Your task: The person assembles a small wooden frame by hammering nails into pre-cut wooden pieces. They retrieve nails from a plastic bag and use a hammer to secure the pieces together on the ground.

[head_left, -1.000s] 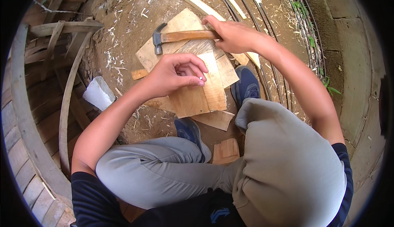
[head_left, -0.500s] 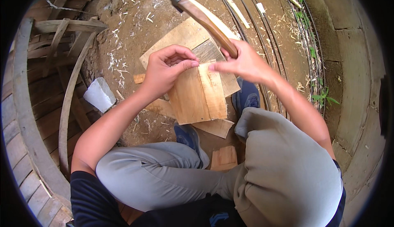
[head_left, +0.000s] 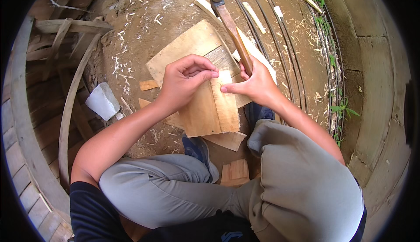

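My right hand (head_left: pixel 259 83) is wrapped round the wooden handle of a hammer (head_left: pixel 231 27), whose metal head points away from me. Its thumb rests on the right strip of a small piece of joined wooden boards (head_left: pixel 201 113). At the far edge of that piece, my left hand (head_left: pixel 187 78) is closed in a pinch, thumb against forefinger. Whatever lies between those fingertips is too small to make out. Beneath and beyond the joined piece lies a wide light board (head_left: pixel 181 45), with a greyer board (head_left: pixel 220 58) beside it.
Wood offcuts lie near my feet, including a short block (head_left: pixel 235 172). A pale stone (head_left: pixel 103 101) sits at the left, by a curved wooden frame (head_left: pixel 70 106). Dark rods (head_left: pixel 280 36) run along the ground at the right, before a plank wall (head_left: pixel 372 89). Shavings litter the dirt.
The hammer's head has swung to the right and its handle now stands steeper in view. Both hands have shifted slightly nearer to me, the left still pinching at the board's edge.
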`<state>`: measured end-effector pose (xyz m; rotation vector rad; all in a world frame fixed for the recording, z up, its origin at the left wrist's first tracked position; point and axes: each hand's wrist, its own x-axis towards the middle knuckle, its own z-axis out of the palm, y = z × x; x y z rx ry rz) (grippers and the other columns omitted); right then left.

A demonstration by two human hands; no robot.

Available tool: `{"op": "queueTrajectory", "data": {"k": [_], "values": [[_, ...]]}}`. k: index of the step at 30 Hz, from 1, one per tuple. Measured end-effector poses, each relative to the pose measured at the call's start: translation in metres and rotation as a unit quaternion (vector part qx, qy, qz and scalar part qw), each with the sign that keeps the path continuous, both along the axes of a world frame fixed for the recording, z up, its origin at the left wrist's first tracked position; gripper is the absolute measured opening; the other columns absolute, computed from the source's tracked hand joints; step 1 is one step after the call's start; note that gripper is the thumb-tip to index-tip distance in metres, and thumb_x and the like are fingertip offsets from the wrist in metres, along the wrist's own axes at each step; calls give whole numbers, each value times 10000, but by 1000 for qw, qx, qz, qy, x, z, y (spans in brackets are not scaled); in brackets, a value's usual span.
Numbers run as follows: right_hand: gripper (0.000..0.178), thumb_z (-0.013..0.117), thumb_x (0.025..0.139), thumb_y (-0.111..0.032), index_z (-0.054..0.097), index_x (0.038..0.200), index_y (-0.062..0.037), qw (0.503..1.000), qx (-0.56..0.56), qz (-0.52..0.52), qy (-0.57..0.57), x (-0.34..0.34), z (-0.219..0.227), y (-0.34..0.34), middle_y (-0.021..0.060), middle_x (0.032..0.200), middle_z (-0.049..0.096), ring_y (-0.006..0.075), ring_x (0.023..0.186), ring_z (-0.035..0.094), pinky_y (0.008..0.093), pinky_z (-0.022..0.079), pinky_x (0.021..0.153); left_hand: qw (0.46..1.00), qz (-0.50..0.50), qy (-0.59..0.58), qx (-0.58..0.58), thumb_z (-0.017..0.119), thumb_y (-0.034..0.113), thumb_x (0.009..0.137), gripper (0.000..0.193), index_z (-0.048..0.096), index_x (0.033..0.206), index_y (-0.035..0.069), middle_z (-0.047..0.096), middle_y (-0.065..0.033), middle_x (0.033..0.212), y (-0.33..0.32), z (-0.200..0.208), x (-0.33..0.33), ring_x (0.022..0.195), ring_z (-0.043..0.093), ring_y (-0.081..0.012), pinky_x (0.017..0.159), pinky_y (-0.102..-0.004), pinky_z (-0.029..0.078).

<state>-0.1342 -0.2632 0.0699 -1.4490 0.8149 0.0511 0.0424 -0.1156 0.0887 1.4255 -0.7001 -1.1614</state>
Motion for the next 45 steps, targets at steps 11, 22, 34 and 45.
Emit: {"op": "queueTrajectory", "data": {"k": [11,22,34,45], "values": [[614,978,647,-215,487,991,-79,998,-26,-31,-51,-5,-10,15,-37,837,474,64,732,448,227,430,653,1000,-2,-5,4,705,-48,922,122,659,1034,-36,724,-102,1019,-2,-9,-1,996,712,-154,893,-284,568],[627,987,646,-201,466,968,-66,995,14,-58,-80,-13,-20,33,3,829,510,95,762,508,262,474,668,1000,-17,-3,-21,706,-69,917,153,635,1047,-35,706,-103,1038,0,-12,2,1036,700,-175,935,-316,567],[603,954,695,-99,430,992,-128,984,72,-83,-137,-13,-21,42,-50,838,448,21,673,422,199,356,565,999,-23,-15,-27,720,-54,916,163,634,1053,-30,711,-106,1057,0,-14,3,1048,701,-177,943,-314,573],[590,947,727,-151,414,979,-115,981,76,-96,-151,-17,-35,44,-25,863,452,40,708,446,210,399,594,999,22,-2,-24,716,-20,932,159,634,1068,-29,713,-104,1038,-2,-14,3,1004,705,-166,884,-296,588]]}}
